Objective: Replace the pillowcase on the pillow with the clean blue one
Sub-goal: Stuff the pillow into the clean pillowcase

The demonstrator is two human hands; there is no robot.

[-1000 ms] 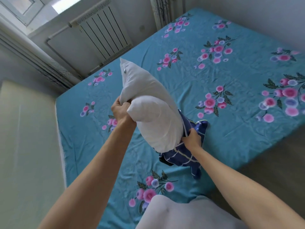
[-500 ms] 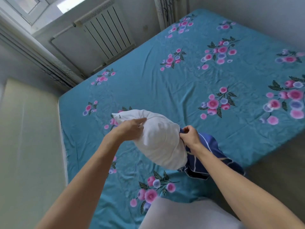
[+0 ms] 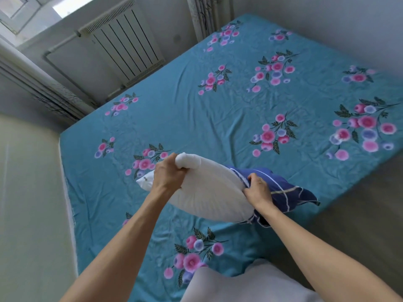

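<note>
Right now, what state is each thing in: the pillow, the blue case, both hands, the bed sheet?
pillow: white, mostly bare, held above the bed, one end inside the case
blue pillowcase: bunched over the pillow's right end only
left hand: grips the pillow's upper left corner
right hand: pinches the pillowcase edge against the pillow
bed sheet: spread over the bed, lightly wrinkled

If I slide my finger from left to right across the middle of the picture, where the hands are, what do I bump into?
Pale floor → edge of the flowered sheet → left hand → white pillow → right hand → dark blue pillowcase.
</note>
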